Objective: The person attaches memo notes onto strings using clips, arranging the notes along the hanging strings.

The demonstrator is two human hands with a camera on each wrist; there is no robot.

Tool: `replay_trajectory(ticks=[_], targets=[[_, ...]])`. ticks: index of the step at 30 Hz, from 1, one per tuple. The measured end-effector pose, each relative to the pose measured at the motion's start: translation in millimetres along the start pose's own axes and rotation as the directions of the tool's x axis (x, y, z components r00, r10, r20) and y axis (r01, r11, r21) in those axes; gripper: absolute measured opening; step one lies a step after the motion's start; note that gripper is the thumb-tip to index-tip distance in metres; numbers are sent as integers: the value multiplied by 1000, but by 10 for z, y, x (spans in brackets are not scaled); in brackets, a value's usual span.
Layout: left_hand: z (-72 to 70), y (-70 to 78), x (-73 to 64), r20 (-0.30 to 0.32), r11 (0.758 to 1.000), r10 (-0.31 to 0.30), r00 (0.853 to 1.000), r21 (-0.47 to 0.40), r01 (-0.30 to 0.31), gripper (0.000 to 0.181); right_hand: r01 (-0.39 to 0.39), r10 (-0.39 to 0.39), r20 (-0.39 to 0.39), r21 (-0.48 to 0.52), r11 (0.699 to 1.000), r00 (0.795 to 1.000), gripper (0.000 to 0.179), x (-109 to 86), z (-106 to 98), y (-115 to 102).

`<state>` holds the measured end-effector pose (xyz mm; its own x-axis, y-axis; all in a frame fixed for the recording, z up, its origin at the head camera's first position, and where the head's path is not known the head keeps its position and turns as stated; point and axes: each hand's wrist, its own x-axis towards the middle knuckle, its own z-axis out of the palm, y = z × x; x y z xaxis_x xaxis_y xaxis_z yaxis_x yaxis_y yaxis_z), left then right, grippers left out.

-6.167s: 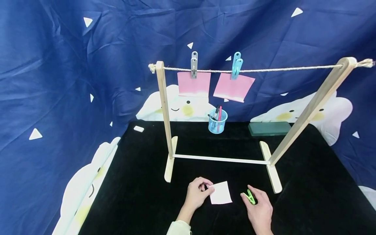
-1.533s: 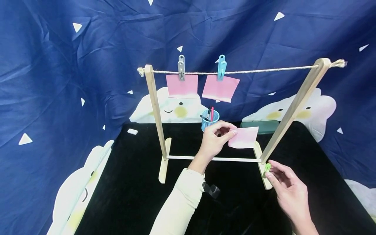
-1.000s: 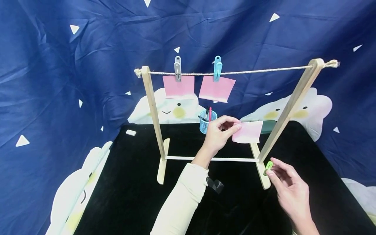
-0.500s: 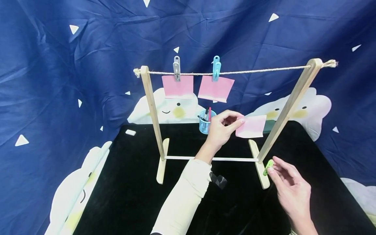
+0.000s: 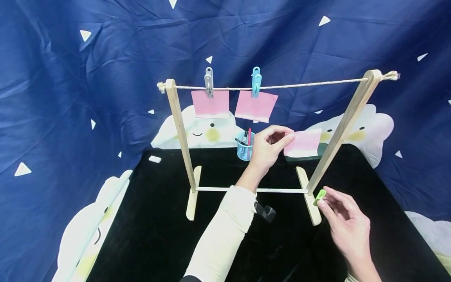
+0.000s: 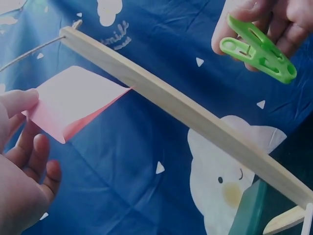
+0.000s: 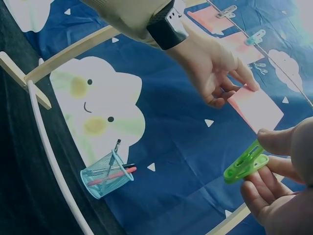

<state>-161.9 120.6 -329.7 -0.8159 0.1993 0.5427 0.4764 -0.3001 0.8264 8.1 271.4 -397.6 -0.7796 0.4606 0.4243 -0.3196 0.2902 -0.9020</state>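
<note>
My left hand (image 5: pixel 265 150) pinches one edge of a pink paper square (image 5: pixel 305 143) between thumb and fingers. The paper is held up in front of the rack, below the rope (image 5: pixel 313 84) and left of the right post (image 5: pixel 341 131). In the left wrist view one corner of the sheet (image 6: pixel 80 95) curls. Lower right, my right hand (image 5: pixel 349 225) holds a green clothespin (image 5: pixel 319 197) by thumb and fingertips, near the post's foot. Two more pink squares hang from the rope, one under a grey clothespin (image 5: pixel 209 83), the other under a light blue clothespin (image 5: pixel 256 82).
The wooden rack's left post (image 5: pixel 181 133) and white crossbar (image 5: pixel 282 190) stand on a black-covered table (image 5: pixel 158 235). Behind are a blue mesh pen cup (image 5: pixel 244 152) and a dark green box (image 5: pixel 303 158), partly hidden by the paper. A small white block (image 5: pixel 155 159) lies back left.
My left hand has lifted the pink paper from the table and keeps raising it toward the rope. My right hand, still holding the green clothespin, has moved up and right since the earliest frame.
</note>
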Motion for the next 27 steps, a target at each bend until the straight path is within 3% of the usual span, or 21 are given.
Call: replay_trajectory(ticks=[7,14,19,21,27], targets=[[52,-1,29,-50,1000,-9,999,-17,8,17,62,-60,34,-41,997,998,36,85,-28,-82],[124,11,83,-95,997,-37,995,-70,31,17,75,-73,49,-33,997,996,37,193,-68,-190],[156,18,117,-113,986,-95,989,-147,78,19,110,-120,69,140,984,990,36,277,-92,-235],[157,28,132,-127,982,-110,986,-167,88,20,125,-147,81,236,964,986,36,322,-90,-260],[173,50,173,-154,975,-105,982,-212,71,21,175,-219,79,372,912,973,35,452,-63,-356]])
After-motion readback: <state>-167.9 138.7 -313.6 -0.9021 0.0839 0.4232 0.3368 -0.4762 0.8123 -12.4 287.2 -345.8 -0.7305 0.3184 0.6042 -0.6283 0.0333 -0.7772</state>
